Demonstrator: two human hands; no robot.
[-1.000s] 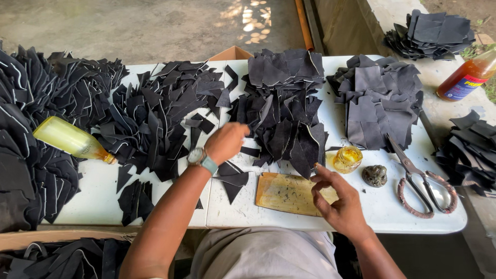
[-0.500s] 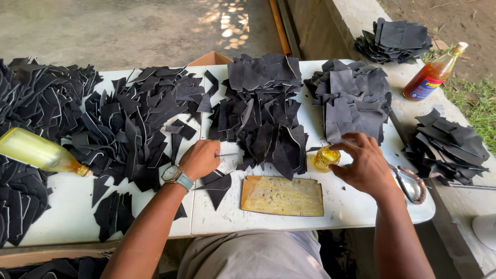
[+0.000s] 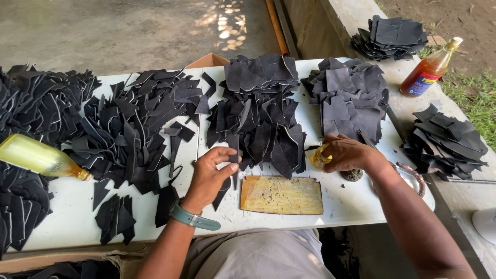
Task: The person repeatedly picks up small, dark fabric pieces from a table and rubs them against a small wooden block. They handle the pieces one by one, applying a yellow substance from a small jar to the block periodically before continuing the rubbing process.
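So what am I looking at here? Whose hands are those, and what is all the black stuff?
The picture comes from a camera worn on a person's head, looking down, so the hands are that person's own. A white table is heaped with black cut pieces, probably leather or rubber; I can't tell which. The left hand, with a green watch on its wrist, pinches one black piece at the edge of the middle pile. The right hand is closed around a small yellow container. A yellowish flat board lies between the hands. A yellow bottle lies on its side at the left, and an orange bottle stands on the ledge at the right.
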